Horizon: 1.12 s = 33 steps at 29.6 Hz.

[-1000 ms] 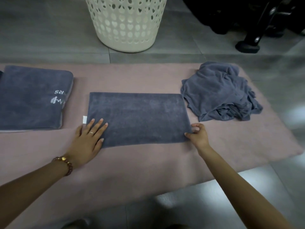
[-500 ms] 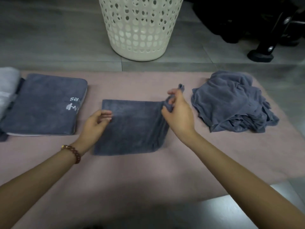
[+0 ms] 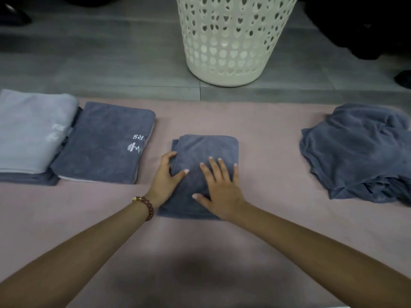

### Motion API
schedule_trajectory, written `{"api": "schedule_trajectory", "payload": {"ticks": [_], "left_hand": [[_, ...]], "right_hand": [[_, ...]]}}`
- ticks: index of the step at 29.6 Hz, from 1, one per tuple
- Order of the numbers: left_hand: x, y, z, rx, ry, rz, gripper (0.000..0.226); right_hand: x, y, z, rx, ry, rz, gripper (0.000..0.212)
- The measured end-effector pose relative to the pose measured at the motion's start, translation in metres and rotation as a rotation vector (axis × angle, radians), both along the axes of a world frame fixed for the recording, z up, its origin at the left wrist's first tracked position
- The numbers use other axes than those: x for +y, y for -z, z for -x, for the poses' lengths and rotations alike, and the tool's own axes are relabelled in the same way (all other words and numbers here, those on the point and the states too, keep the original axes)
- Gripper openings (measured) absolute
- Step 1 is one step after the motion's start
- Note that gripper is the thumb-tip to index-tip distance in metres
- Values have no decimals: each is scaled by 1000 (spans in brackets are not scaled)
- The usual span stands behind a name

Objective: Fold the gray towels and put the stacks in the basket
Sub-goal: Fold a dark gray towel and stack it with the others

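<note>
Head view: pressing down the final fold. Folded towel point(image 3: 206, 145) mid-surface point(image 3: 266, 130), flat under the spread, empty right hand point(image 3: 220, 185); left hand point(image 3: 165, 174) curled round its left edge. Next, probably: lifting it square onto the stack point(image 3: 104, 141), basket point(image 3: 229, 41) beyond, crumpled pile point(image 3: 355, 152) unfolded at right.

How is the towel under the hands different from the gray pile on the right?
The folded towel is a neat, flat rectangle; the crumpled pile is lumpy and wrinkled. The folded towel looks smaller; the crumpled pile spreads wider. The left hand grips the folded towel's edge and the right hand presses it flat; nothing touches the crumpled pile. Both are dark gray and lie on the pink cover.
</note>
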<state>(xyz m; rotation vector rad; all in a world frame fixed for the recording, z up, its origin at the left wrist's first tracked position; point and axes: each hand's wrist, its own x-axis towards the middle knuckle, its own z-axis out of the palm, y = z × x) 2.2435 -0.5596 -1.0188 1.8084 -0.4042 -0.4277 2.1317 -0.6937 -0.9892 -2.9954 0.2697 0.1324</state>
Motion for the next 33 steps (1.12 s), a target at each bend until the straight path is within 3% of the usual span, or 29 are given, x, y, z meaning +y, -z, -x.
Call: {"api": "schedule_trajectory", "payload": {"ticks": [4,8,12,15,17,21,23,26,29,33], "left_hand": [[6,4,6,-343,54,-84,32],[21,13,12,-379,-1,-232,30],[21,15,12,-458,6,-510,45],[19,11,9,-309,0,-541,60],[19,7,7,-230,55,-538,71],[19,-11,6,-14,231,-496,93],[20,-14,6,62,294,-482,94],[24,-11,8,81,253,-302,77],[23,-17,17,183,105,-91,52],[18,-37,17,194,98,17,61]], "right_hand": [[-18,21,21,74,27,-81,92],[-18,34,30,61,-9,-77,84],[-7,38,26,153,120,-146,102],[1,34,20,182,172,-150,105],[-1,33,19,149,194,-217,90],[-10,27,20,-256,380,-638,49],[-16,22,17,-349,500,-763,42],[-31,13,10,-266,508,-959,42],[-46,2,5,-171,492,-1211,60],[-55,-15,-2,-57,541,-1448,70]]}}
